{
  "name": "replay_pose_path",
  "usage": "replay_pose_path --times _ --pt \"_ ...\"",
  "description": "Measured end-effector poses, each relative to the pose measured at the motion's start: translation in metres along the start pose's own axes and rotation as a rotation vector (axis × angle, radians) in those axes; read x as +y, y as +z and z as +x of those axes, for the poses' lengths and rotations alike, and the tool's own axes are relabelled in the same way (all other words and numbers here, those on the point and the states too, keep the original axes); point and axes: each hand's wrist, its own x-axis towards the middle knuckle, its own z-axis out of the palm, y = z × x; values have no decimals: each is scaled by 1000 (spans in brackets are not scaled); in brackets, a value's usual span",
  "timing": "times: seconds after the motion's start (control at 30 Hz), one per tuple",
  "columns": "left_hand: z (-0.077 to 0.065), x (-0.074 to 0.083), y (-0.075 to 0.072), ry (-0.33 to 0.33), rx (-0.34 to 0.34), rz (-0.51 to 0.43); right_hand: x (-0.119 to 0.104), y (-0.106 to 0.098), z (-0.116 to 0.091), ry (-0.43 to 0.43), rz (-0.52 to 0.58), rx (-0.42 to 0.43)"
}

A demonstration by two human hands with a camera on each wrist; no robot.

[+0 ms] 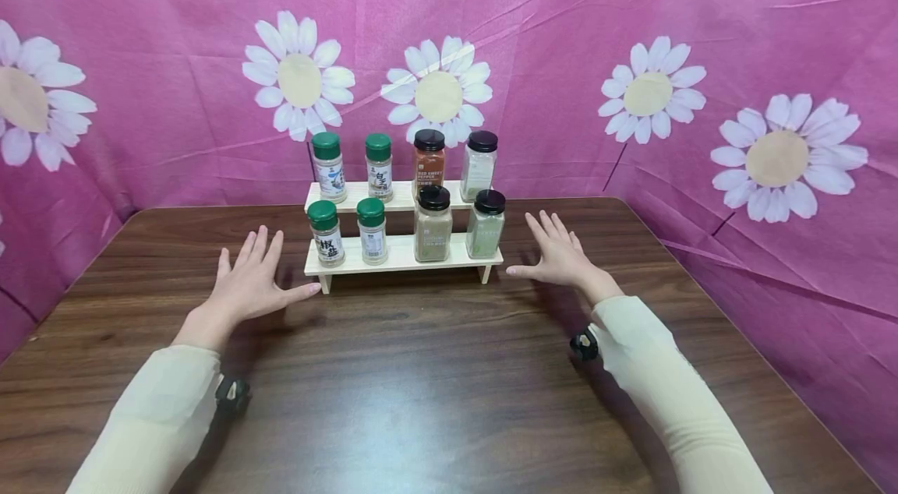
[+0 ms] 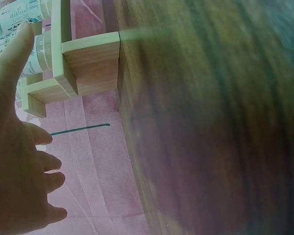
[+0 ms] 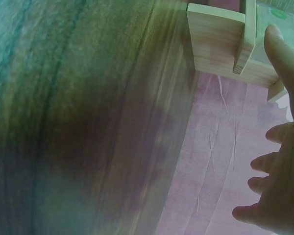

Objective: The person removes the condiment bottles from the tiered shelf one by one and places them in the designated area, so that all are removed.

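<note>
A two-tier light wooden rack (image 1: 403,266) stands toward the back of the table, bearing several spice jars. On its left half are green-capped shakers, among them a front-left one (image 1: 327,233) and a rear one (image 1: 379,167). Black-capped square jars fill the right half: a red pepper jar (image 1: 429,159), a pale jar (image 1: 479,165), a tan one (image 1: 433,225) and a green one (image 1: 486,225). My left hand (image 1: 249,280) spreads its fingers beside the rack's left end, thumb toward its leg. My right hand (image 1: 561,256) is spread likewise off the right end. Both hold nothing.
The dark wooden table (image 1: 421,385) stretches in front of the rack to the lower edge of the head view. Behind it hangs a pink cloth (image 1: 547,73) printed with white daisies. A dark band with a small device sits on each wrist.
</note>
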Motion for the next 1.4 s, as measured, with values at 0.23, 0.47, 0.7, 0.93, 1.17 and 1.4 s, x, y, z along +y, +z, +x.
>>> replay_pose_path --times 0.23,0.47,0.7,0.93,1.17,1.4 --pt "0 1 -1 -3 3 -5 -1 -1 1 -2 6 -5" --pt "3 1 -4 2 33 -21 -4 -3 2 -15 39 -4" --pt "10 5 -10 -3 124 -144 -7 -10 5 -69 195 16" --pt "13 13 -9 -6 222 -415 -4 -6 5 -56 457 0" --pt "15 23 -2 -65 234 -628 -4 12 7 -13 669 -23" --pt "17 33 6 -92 368 -739 -8 25 10 -28 777 -9"
